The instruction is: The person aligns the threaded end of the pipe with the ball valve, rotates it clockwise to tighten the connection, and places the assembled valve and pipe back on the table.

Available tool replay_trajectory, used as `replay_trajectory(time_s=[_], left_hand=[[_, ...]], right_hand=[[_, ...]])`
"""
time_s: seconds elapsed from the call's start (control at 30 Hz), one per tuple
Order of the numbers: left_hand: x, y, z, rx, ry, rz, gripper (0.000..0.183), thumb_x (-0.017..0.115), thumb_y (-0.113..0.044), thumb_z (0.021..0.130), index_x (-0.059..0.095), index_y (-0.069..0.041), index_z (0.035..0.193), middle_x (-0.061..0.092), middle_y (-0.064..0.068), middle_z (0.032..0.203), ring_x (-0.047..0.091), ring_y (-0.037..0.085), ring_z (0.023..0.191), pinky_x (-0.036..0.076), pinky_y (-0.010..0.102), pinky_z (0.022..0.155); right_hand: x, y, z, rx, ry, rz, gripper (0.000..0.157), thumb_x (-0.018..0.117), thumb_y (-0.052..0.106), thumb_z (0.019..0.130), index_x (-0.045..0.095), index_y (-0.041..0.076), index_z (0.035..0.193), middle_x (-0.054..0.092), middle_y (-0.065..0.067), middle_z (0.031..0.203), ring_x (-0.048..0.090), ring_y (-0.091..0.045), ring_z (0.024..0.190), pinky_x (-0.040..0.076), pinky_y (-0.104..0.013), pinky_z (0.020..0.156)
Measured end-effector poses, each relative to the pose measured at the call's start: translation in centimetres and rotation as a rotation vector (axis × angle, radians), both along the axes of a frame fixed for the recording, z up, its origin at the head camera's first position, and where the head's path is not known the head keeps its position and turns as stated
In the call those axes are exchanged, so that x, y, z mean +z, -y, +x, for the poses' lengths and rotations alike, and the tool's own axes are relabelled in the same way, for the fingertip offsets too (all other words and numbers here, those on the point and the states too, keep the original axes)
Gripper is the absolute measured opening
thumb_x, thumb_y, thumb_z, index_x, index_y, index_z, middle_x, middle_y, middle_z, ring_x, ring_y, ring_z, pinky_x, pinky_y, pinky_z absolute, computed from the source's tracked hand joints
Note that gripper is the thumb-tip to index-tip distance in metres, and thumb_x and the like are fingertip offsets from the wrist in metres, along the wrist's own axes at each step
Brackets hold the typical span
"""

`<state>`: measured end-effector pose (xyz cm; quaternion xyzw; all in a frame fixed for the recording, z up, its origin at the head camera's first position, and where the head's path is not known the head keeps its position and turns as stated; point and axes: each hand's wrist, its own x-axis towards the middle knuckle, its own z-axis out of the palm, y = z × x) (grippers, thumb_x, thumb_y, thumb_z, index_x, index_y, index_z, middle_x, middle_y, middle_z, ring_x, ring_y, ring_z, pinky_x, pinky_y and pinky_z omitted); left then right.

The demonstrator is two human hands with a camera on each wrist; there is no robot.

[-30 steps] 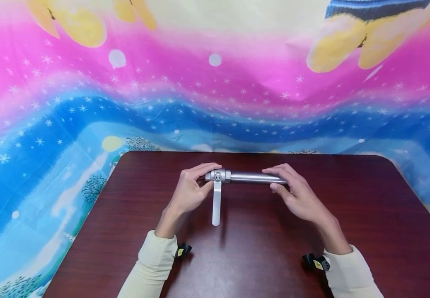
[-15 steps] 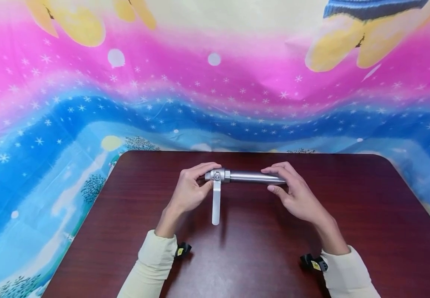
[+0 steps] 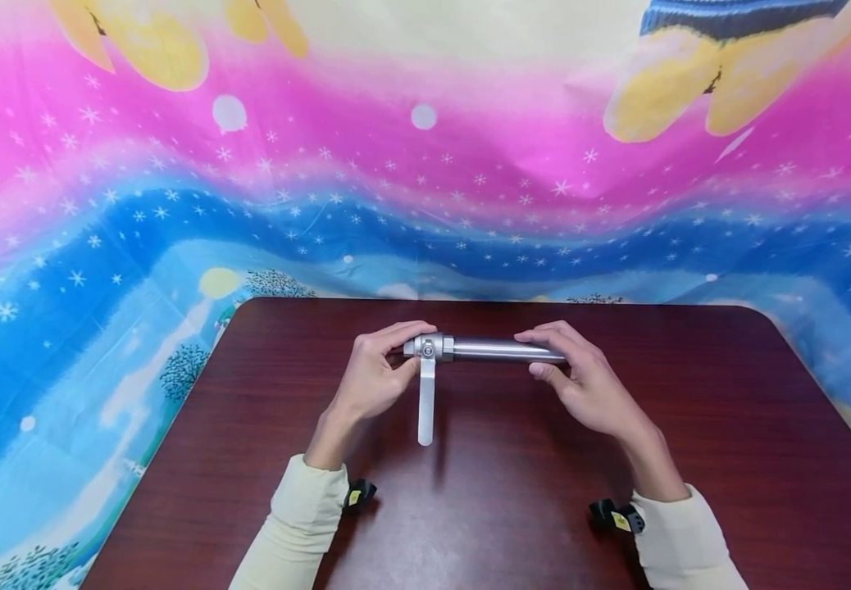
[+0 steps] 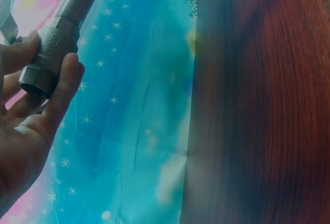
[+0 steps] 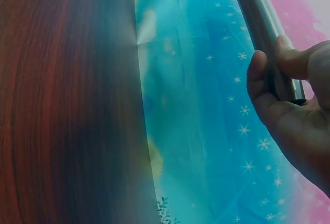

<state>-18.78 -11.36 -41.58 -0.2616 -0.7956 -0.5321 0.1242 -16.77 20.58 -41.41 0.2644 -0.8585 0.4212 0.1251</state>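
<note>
A silver ball valve (image 3: 429, 346) with a long flat lever handle (image 3: 426, 401) is joined to a straight steel pipe (image 3: 502, 351). Both are held up level over the table, the lever pointing toward the person. My left hand (image 3: 374, 373) grips the valve body between thumb and fingers; its open hex end (image 4: 38, 81) shows in the left wrist view. At the pipe's far right end, my right hand (image 3: 588, 381) holds the tube with the thumb on the near side and fingers over the top. In the right wrist view, thumb and fingers (image 5: 258, 77) close round the pipe.
The dark red wooden table (image 3: 484, 508) has rounded far corners. Behind it hangs a pink and blue patterned cloth (image 3: 425, 188). A black strap device with a yellow label sits at the left wrist (image 3: 360, 495) and another at the right wrist (image 3: 616, 516).
The right thumb has shifted slightly left along the pipe. The valve, pipe and left hand stay almost still.
</note>
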Motion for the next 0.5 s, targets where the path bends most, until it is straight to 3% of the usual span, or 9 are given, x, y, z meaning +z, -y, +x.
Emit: replay_trajectory(time_s=[0.13,0.3,0.5], left_hand=[[-0.02,0.04,-0.02,-0.001,-0.002,-0.002,0.05,0.069,0.016,0.085,0.077,-0.007,0.129,0.077,0.013,0.131,0.072,0.024,0.108,0.061,0.02,0.086],[0.01,0.07,-0.05,-0.005,-0.008,0.0,0.05,0.069,0.017,0.085,0.077,-0.006,0.129,0.076,0.013,0.131,0.072,0.024,0.108,0.063,0.025,0.087],[0.09,0.19,-0.11,0.002,-0.02,-0.006,0.049,0.07,0.017,0.084,0.077,-0.004,0.128,0.077,0.013,0.131,0.073,0.024,0.111,0.064,0.032,0.087]], right_hand=[[0.01,-0.04,-0.15,0.028,0.018,-0.02,0.045,0.071,-0.005,0.097,0.069,0.012,0.139,0.067,-0.007,0.129,0.065,-0.009,0.086,0.055,-0.019,0.074],[0.01,-0.02,-0.26,0.043,0.046,-0.026,0.044,0.067,-0.002,0.101,0.068,0.014,0.142,0.066,-0.008,0.127,0.065,-0.012,0.081,0.057,-0.022,0.071],[-0.28,0.2,-0.17,0.013,0.036,0.011,0.052,0.071,-0.002,0.099,0.063,0.017,0.147,0.061,-0.006,0.14,0.058,-0.008,0.107,0.048,-0.019,0.081]])
